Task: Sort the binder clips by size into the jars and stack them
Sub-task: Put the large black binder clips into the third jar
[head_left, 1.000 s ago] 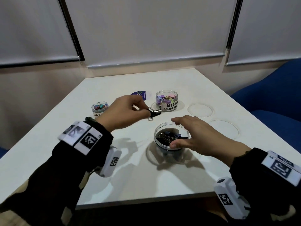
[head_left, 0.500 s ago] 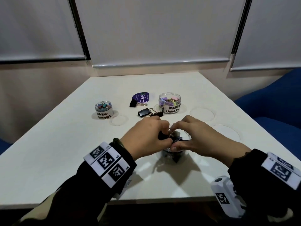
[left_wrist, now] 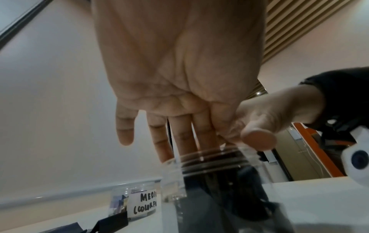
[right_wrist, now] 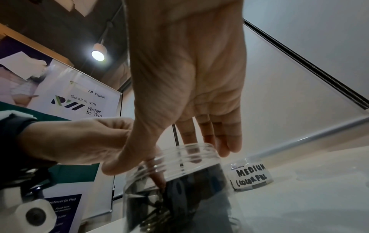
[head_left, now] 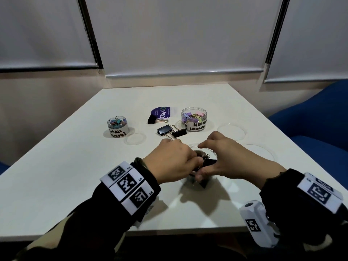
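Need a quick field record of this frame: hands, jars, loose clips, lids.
left hand: fingers reaching into near jar
right hand: thumb and fingers on near jar's rim
near jar: open, black clips inside
SMALL jar: open, colourful clips
MEDIUM jar: open, colourful clips
loose black clips: three on the table, beyond near jar
lids: three lying flat on the table

Light: we see dim, even indoor light; a ceiling lamp [right_wrist: 97, 55] glares.
Shadows: soft, on the bench [head_left: 56, 176] under both grips.
Blur: wrist views smear near their edges.
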A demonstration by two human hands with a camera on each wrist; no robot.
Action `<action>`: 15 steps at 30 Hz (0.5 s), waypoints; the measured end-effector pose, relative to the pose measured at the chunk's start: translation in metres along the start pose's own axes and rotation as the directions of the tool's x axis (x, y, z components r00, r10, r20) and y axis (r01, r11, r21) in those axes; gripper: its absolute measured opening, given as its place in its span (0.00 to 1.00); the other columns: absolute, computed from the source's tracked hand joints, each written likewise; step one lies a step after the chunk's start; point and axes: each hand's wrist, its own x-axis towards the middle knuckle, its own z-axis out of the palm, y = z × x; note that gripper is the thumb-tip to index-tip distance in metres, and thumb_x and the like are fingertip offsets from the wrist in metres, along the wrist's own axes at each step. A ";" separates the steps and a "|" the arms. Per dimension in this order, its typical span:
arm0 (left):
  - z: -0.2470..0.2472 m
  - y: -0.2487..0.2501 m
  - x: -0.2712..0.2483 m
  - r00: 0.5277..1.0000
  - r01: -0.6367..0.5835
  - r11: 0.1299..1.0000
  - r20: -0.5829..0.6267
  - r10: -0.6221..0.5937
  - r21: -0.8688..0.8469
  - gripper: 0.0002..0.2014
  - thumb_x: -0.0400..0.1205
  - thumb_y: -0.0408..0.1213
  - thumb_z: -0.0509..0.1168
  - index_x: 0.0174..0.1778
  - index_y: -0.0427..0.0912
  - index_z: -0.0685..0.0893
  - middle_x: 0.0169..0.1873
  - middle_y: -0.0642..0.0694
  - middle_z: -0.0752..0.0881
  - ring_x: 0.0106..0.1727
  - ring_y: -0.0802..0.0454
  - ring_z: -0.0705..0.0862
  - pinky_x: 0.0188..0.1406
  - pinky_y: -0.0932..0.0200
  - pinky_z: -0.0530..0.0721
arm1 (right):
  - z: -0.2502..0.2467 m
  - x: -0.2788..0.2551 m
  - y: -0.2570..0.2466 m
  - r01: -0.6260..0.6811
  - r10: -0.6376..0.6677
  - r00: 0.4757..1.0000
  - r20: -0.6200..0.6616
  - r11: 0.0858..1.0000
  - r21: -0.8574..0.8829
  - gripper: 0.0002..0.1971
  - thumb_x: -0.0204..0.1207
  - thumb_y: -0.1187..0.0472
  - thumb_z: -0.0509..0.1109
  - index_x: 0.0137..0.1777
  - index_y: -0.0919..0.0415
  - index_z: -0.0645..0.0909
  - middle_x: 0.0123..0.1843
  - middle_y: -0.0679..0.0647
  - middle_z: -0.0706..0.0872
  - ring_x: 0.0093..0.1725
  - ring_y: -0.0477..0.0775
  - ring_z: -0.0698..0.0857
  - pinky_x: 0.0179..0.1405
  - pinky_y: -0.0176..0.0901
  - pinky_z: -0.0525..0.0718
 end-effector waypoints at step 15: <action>0.008 -0.095 0.051 0.934 0.356 0.925 0.032 -0.355 -0.133 0.17 0.84 0.37 0.58 0.70 0.45 0.75 0.68 0.41 0.76 0.67 0.42 0.76 0.63 0.52 0.74 | 0.000 -0.001 -0.006 -0.004 0.000 0.999 0.049 0.997 0.079 0.56 0.61 0.38 0.80 0.85 0.44 0.50 0.82 0.44 0.64 0.80 0.45 0.63 0.73 0.35 0.62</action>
